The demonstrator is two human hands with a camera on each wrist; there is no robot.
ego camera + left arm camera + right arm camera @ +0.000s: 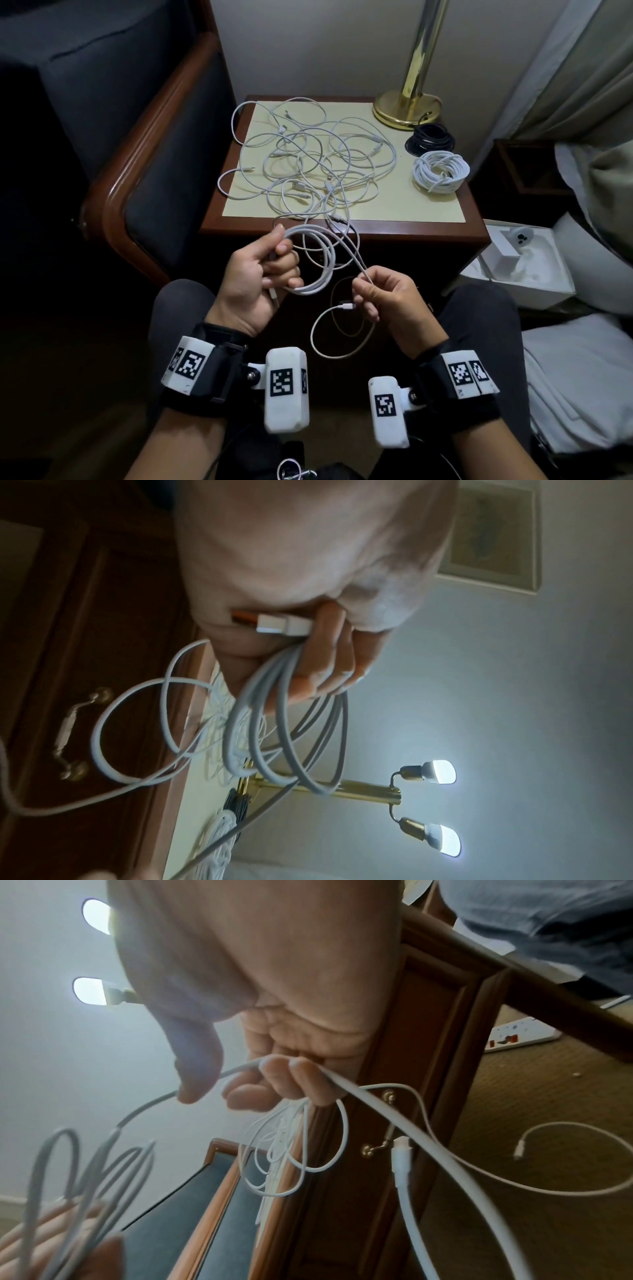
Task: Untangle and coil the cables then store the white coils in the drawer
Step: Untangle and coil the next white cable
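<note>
On the cream-topped, dark red-brown wooden worktop, tangled white thin cables lie left of the shiny brass lamp base; just below it sit a black round coil and a white round coil.

Both hands raised in front of seated person, each gripping white cable.

L hand, palm turned inward, fingers curled tight round several loops of the cable, its USB plug poking out under the palm near the wrist. R hand sits lower & to the right, thumb and forefinger pinching one strand, the other fingers folded under it; the free end hangs below in a loop. Hands near each other, not touching. Both forearms reach fwd from the lap, wrists strapped w/ black bands carrying white marker blocks; knees in dark trousers either side.
</note>
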